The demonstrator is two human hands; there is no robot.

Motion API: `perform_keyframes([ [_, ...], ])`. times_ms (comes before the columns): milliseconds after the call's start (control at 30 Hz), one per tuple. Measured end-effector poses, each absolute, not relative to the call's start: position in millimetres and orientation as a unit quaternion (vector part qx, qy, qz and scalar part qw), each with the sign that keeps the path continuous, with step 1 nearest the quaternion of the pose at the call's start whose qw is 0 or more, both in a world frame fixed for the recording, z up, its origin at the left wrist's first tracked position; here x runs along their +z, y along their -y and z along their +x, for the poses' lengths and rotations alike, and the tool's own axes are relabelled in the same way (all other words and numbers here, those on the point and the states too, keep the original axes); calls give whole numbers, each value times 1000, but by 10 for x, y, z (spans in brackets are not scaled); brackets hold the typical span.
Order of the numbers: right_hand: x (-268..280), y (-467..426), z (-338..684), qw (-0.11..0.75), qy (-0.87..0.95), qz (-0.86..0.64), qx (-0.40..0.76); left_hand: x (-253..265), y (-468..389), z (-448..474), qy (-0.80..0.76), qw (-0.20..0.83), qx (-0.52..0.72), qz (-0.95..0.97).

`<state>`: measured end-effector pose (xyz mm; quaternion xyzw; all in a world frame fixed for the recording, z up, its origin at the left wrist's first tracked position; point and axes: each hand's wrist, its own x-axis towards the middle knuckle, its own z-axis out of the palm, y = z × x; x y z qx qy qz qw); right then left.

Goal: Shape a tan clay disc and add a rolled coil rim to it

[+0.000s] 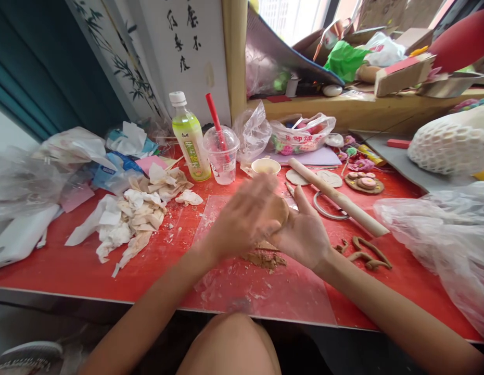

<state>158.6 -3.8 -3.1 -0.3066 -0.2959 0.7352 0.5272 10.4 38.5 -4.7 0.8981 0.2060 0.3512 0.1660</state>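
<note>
a lump of brown clay (280, 210) sits between my two hands, above the middle of the red table (148, 281). my left hand (242, 213) is blurred, held flat with its fingers stretched out, its palm turned toward the clay from the left. my right hand (304, 234) lies open on the other side, palm up and thumb raised, with the clay against it; the clay and my left hand hide most of its fingers, so i cannot tell how far they curl. under my hands, brown crumbs (267, 260) lie on a clear sheet (273, 302) spread over the table. to the right of my right hand are some brown clay coils (374, 264), and farther off a pale rod (335, 195) lies slantwise across a metal ring (321, 212). just beyond my fingers stands a small paper cup (265, 166), with two pale discs (298, 177) to its right and then a brown round piece (363, 182) bearing pink parts. far left of my hands stand a plastic cup (222, 166) with a red straw (213, 112) and a green-labelled bottle (191, 143); nearer and farther left is a heap of crumpled tissues (135, 224).
</note>
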Motion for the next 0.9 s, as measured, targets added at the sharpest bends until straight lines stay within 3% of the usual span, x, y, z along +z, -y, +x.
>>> perform_keyframes([
  [67, -10, 49, 1590, 510, 309, -323, 735, -99, -377, 134, -169, 168, 275, 932],
  [200, 12, 51, 1592, 508, 324, -328, 728, -131, -337, 183, -187, 120, 326, 919],
  [367, -15, 45, 1593, 493, 317, -333, 739, -98, -308, 183, -169, 144, 261, 939],
  [500, -66, 34, 1585, 504, 319, -341, 727, -96, -296, 169, -197, 100, 333, 917],
  [567, -106, 25, 1565, 498, 312, -329, 739, -128, -298, 182, -177, 112, 305, 929],
  [700, -115, 3, 1581, 504, 307, -327, 738, -84, -315, 191, -182, 227, 276, 916],
  [800, 94, -6, 1710, 600, 320, -339, 650, 163, -311, 114, -249, 369, 440, 780],
  [900, 480, 23, 1838, 723, 399, -323, 463, 398, -293, 2, -228, 523, 601, 560],
])
